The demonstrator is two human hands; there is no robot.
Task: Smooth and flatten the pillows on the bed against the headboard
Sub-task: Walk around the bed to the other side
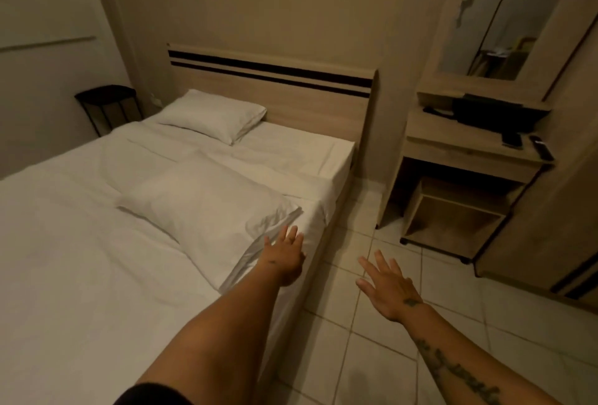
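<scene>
Here both hands are spread, fingers apart, holding nothing. The left hand (284, 257) reaches over the bed (81, 275) edge, just short of the near pillow (207, 207), which lies askew right ahead of it. The right hand (388, 288) hangs above the tiled floor (372, 356). Far beyond both hands, the second pillow (213, 115) rests beside the headboard (291, 94).

A small black side table (108, 107) stands in the far corner by the wall. On the right, a light wooden table (466, 149) carries a black bag (495, 115), a phone (512, 139) and a dark remote (543, 146). Above it hangs a mirror (504, 16) reflecting a black lamp (504, 0). Pale floor tiles (388, 356) cover the ground
</scene>
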